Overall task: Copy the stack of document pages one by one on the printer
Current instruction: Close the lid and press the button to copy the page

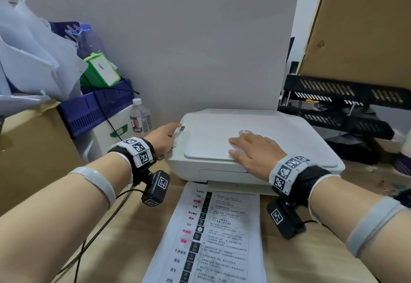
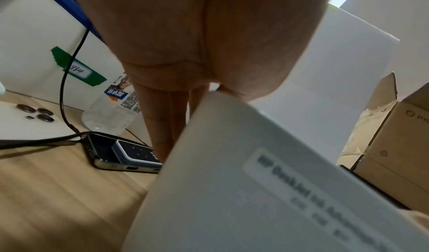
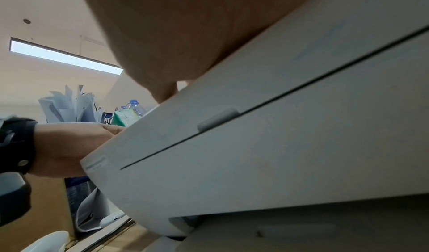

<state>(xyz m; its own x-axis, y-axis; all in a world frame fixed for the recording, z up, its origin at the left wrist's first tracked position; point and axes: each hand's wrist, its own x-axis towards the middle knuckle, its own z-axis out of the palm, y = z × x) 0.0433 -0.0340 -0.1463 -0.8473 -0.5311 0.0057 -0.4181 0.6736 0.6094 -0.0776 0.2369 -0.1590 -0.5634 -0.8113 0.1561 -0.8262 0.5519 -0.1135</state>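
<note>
- We see a white printer [image 1: 255,149] sitting on a wooden worktop [image 1: 311,249], its flat scanner lid [image 1: 213,140] down and closed.
- Our right hand [image 1: 251,151] lies palm down on the front right part of the lid, fingers straight and spread a little, holding nothing.
- From the right wrist view, the heel of that hand presses against the lid's top front edge, above the seam between the lid and the printer body.
- Our left hand [image 1: 163,137] reaches to the printer's left side, where a narrow control panel [image 1: 179,130] runs beside the lid. The index finger stretches forward with its tip at the panel's far end; we cannot tell whether it is pressing a button.
- In the left wrist view the other fingers [image 2: 162,120] hang straight down beside the printer's left wall, gripping nothing.
- A printed document page [image 1: 211,238] lies face up on the worktop in front of the printer, between our forearms, its top edge tucked at the output slot. It carries rows of text, dark icons and pink highlights.
- A clear water bottle [image 1: 139,116] stands just left of the printer, near a blue crate [image 1: 97,107] and a cardboard box [image 1: 33,149].
- Two phones [image 2: 120,155] lie on the worktop left of the printer, with a black cable running past them.
- Black paper trays [image 1: 340,102] and a large cardboard carton [image 1: 360,27] stand to the right.
</note>
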